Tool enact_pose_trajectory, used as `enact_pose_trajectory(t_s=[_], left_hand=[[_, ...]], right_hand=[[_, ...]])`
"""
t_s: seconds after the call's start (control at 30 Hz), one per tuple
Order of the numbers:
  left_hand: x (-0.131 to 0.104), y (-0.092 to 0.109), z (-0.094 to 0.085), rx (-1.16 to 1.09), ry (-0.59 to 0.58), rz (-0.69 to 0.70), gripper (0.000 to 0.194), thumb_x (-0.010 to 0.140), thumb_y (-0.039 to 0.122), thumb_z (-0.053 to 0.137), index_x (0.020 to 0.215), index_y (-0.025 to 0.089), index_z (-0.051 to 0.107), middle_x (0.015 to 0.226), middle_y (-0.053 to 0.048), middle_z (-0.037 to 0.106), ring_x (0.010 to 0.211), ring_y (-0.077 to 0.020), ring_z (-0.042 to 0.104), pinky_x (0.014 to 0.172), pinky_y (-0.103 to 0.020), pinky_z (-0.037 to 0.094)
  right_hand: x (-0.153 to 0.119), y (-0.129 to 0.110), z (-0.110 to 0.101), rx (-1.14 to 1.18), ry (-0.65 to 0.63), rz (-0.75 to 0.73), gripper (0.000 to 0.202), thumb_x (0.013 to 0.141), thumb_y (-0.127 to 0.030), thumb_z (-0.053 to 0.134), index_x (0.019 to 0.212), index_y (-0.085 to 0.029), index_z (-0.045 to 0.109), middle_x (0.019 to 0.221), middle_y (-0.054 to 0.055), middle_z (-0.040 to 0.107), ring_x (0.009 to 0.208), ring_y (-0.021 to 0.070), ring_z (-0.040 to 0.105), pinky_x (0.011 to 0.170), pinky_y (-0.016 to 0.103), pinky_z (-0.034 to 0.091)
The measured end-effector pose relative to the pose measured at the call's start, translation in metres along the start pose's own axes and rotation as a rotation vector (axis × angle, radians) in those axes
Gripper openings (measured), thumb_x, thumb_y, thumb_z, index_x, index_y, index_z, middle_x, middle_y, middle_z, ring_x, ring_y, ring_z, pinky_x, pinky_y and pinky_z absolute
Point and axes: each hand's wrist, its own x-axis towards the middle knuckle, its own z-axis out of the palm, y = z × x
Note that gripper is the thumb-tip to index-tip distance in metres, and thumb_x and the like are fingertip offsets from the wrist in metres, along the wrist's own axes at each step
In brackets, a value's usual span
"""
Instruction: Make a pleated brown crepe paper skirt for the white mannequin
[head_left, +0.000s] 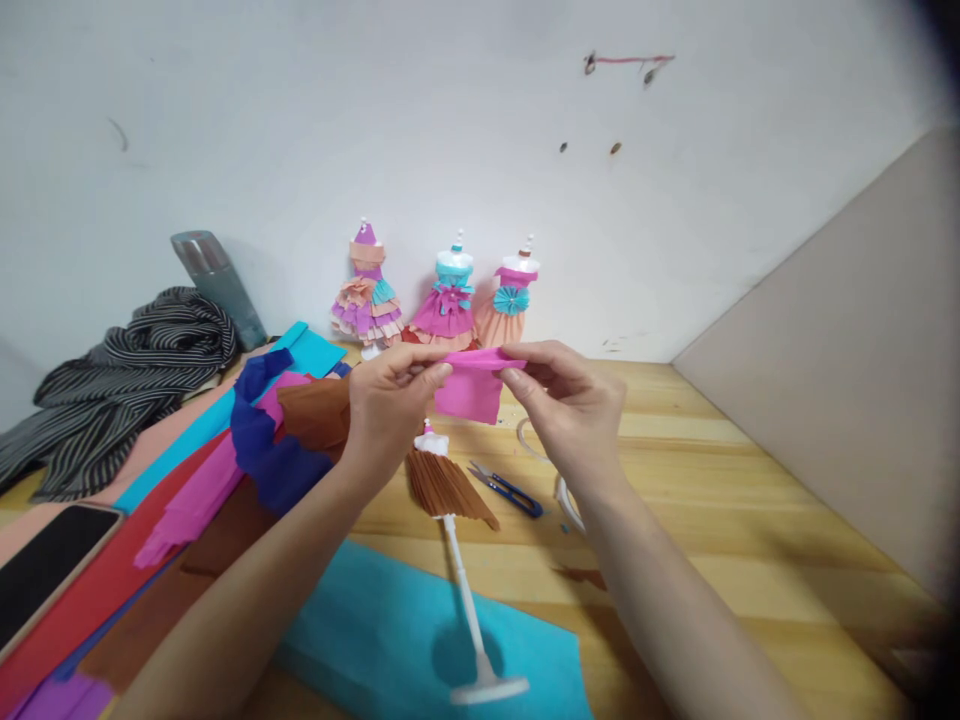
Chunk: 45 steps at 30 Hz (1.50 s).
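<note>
A small piece of pink crepe paper [469, 395] is held up between my two hands, its top edge folded over into a strip. My left hand [390, 400] pinches the left end between thumb and fingers. At the right end, my right hand [570, 400] pinches the same fold. Below the paper, a mini dress form [469, 600] with a white stand lies on the table. Pleated brown paper [450, 487] wraps its body. Blue-handled thread snips [510, 490] lie to the right of it, near my right wrist.
Three small dressed forms [454, 295] stand against the wall. Coloured paper sheets [180, 470], a phone [52, 570], a striped cloth [142, 370] and a bottle [217, 285] are on the left. Turquoise paper [367, 620] lies in front; a tape roll [568, 503] sits by my right forearm.
</note>
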Motion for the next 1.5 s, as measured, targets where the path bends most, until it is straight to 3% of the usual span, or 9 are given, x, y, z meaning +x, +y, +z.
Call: enact_pose_trajectory(t_s=[0.17, 0.33, 0.47, 0.7, 0.97, 1.17, 1.27, 1.4, 1.5], left_hand=[[0.003, 0.005, -0.001, -0.110, -0.052, -0.101, 0.013, 0.069, 0.024, 0.074, 0.079, 0.016, 0.074, 0.065, -0.001, 0.068, 0.057, -0.0112, 0.062, 0.056, -0.022, 0.052], [0.008, 0.011, -0.006, 0.012, -0.169, 0.009, 0.041, 0.055, 0.020, 0.084, 0.094, 0.020, 0.075, 0.084, -0.001, 0.062, 0.060, -0.0069, 0.053, 0.050, -0.017, 0.045], [0.009, 0.011, -0.008, 0.029, -0.198, 0.001, 0.008, 0.064, 0.021, 0.076, 0.070, 0.017, 0.072, 0.097, -0.006, 0.064, 0.061, -0.0088, 0.058, 0.045, -0.018, 0.044], [0.004, 0.020, -0.010, 0.051, -0.261, -0.288, 0.006, 0.068, 0.020, 0.067, 0.070, 0.016, 0.063, 0.034, 0.007, 0.048, 0.028, -0.0073, 0.043, 0.030, -0.015, 0.029], [0.005, 0.018, -0.010, -0.031, -0.343, -0.381, 0.011, 0.068, 0.023, 0.064, 0.074, 0.017, 0.055, 0.041, 0.002, 0.060, 0.034, -0.0104, 0.053, 0.037, -0.017, 0.041], [0.005, 0.021, -0.010, 0.026, -0.323, -0.333, 0.011, 0.068, 0.021, 0.063, 0.068, 0.016, 0.053, 0.044, 0.004, 0.059, 0.032, -0.0067, 0.049, 0.032, -0.014, 0.035], [0.005, 0.022, -0.010, 0.027, -0.339, -0.345, 0.012, 0.072, 0.022, 0.062, 0.081, 0.015, 0.059, 0.045, 0.004, 0.060, 0.031, -0.0069, 0.048, 0.030, -0.014, 0.033], [0.003, 0.027, -0.010, -0.051, -0.446, -0.390, 0.049, 0.074, 0.023, 0.064, 0.120, 0.012, 0.056, 0.049, 0.004, 0.063, 0.033, -0.0079, 0.051, 0.032, -0.014, 0.036], [0.001, 0.027, -0.010, -0.160, -0.497, -0.404, 0.044, 0.071, 0.026, 0.070, 0.112, 0.011, 0.062, 0.060, -0.001, 0.069, 0.039, -0.0088, 0.056, 0.036, -0.016, 0.042]], right_hand=[[0.003, -0.005, 0.000, 0.134, -0.018, 0.141, 0.006, 0.075, -0.024, 0.071, 0.079, -0.019, 0.072, 0.069, 0.001, 0.071, 0.063, 0.0150, 0.067, 0.061, 0.030, 0.055], [0.005, -0.009, -0.002, 0.287, -0.058, 0.273, 0.011, 0.073, -0.028, 0.073, 0.073, -0.018, 0.069, 0.053, -0.001, 0.066, 0.050, 0.0117, 0.061, 0.047, 0.023, 0.047], [0.005, -0.012, -0.003, 0.360, -0.081, 0.356, 0.013, 0.071, -0.029, 0.074, 0.071, -0.018, 0.069, 0.052, -0.002, 0.064, 0.040, 0.0081, 0.053, 0.038, 0.019, 0.040], [0.006, -0.009, -0.004, 0.239, 0.025, 0.294, 0.007, 0.070, -0.026, 0.071, 0.070, -0.019, 0.073, 0.044, -0.006, 0.054, 0.036, 0.0064, 0.041, 0.033, 0.019, 0.029], [0.005, -0.011, -0.004, 0.279, 0.050, 0.308, 0.012, 0.072, -0.024, 0.070, 0.081, -0.020, 0.078, 0.048, -0.004, 0.056, 0.039, 0.0072, 0.043, 0.038, 0.021, 0.033], [0.003, -0.015, -0.007, 0.354, 0.023, 0.340, 0.011, 0.075, -0.023, 0.069, 0.082, -0.022, 0.078, 0.044, -0.005, 0.055, 0.038, 0.0058, 0.041, 0.035, 0.019, 0.025], [0.003, -0.017, -0.008, 0.400, 0.009, 0.353, 0.010, 0.075, -0.024, 0.070, 0.082, -0.021, 0.077, 0.050, -0.003, 0.061, 0.035, 0.0052, 0.042, 0.033, 0.019, 0.028], [0.003, -0.018, -0.008, 0.415, 0.009, 0.324, 0.008, 0.075, -0.022, 0.071, 0.081, -0.020, 0.076, 0.057, -0.001, 0.068, 0.038, 0.0067, 0.050, 0.037, 0.020, 0.039], [0.003, -0.017, -0.008, 0.408, 0.004, 0.304, 0.006, 0.076, -0.021, 0.070, 0.079, -0.020, 0.076, 0.059, -0.001, 0.068, 0.040, 0.0065, 0.052, 0.039, 0.019, 0.042]])
